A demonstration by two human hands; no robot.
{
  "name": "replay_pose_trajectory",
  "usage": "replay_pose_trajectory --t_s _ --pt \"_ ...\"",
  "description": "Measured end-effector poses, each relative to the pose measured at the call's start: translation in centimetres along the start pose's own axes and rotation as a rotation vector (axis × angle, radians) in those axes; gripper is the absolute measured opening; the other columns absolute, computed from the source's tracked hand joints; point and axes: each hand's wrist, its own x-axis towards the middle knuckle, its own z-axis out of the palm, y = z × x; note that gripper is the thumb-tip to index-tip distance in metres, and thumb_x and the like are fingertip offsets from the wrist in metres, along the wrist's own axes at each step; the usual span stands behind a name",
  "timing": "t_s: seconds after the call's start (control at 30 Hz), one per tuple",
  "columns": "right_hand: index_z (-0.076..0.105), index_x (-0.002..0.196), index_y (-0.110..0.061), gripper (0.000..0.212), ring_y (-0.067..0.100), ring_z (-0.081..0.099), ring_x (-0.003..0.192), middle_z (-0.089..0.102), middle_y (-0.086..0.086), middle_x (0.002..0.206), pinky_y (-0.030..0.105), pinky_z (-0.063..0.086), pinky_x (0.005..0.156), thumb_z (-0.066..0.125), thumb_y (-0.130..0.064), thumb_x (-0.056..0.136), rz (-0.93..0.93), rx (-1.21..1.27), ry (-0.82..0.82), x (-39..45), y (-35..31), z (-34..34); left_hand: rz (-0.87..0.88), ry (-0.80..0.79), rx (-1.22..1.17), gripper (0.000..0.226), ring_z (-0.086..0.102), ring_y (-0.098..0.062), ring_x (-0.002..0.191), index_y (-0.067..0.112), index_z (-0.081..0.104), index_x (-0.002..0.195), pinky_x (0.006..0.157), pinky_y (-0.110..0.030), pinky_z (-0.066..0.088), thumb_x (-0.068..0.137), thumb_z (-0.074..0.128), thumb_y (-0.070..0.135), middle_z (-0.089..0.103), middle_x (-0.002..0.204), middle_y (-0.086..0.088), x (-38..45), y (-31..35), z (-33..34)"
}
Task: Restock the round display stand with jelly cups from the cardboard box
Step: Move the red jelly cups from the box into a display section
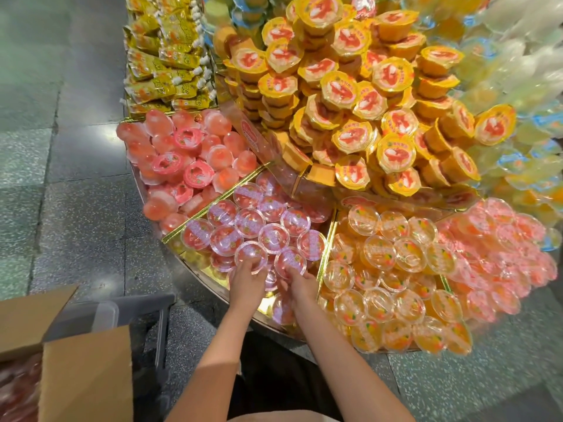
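Both hands work at the near rim of the round, gold-lined display stand (pixel 195 271), inside the wedge compartment of red jelly cups with clear round lids (pixel 249 222). The left hand (pixel 247 284) has its fingers curled around one of these cups (pixel 251 254) at the front of the wedge, lid up. The right hand (pixel 300 284) reaches in just beside it, fingertips touching the neighbouring red cup (pixel 290 261); whether it truly grips that cup cannot be told.

The brown cardboard box (pixel 85 379), flaps open, sits low at the person's left, well apart from the stand, with blurred red contents showing at its near-left corner. So the supply lies behind and left of both hands, and the left hand is the nearer one for the next reach.

Gold dividers fence the wedge: pale pink cups (pixel 182 156) fill the left neighbour, orange cups under clear lids (pixel 380 269) the right. A heap of yellow-lidded cups (pixel 350 92) rises at the centre. Bare gold shows at the wedge's near edge, likely the next gap to fill.
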Motion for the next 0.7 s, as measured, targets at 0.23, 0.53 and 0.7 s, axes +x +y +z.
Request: replay_pose_trajectory --t_s 0.23,0.53,0.7 --pt "0.060 0.099 -0.007 0.010 0.016 0.059 0.064 0.062 0.005 0.080 0.028 0.052 0.056 0.057 -0.015 0.094 0.109 -0.083 -0.163 -3.4 0.9 1.3 -0.036 -0.068 -0.199 0.017 0.060 -0.016 0.105 0.027 0.062 0.105 0.095 -0.035 0.049 0.096 0.054 0.015 0.063 0.114 0.003 -1.6 -0.5 -2.6" --pt "0.054 0.082 -0.011 0.018 0.012 0.056 0.048 0.060 0.003 0.058 0.021 0.041 0.049 0.045 -0.010 0.097 -0.041 -0.509 -0.494 -11.1 4.0 6.5 -0.100 0.123 -0.360 0.020 0.066 -0.010 0.078 0.008 0.061 0.110 0.066 -0.013 0.045 0.096 0.050 0.000 0.063 0.079 0.006 -6.1 -5.3 -10.0" --pt "0.055 0.062 -0.014 0.031 0.019 0.056 0.054 0.060 0.010 0.062 0.035 0.049 0.065 0.051 -0.004 0.091 -0.280 -0.872 -0.663 -16.0 8.1 10.5 -0.225 0.219 -0.445 0.022 0.053 -0.006 0.067 0.003 0.058 0.116 0.057 -0.014 0.041 0.095 0.052 0.004 0.064 0.100 -0.015 -9.8 -11.3 -15.2"
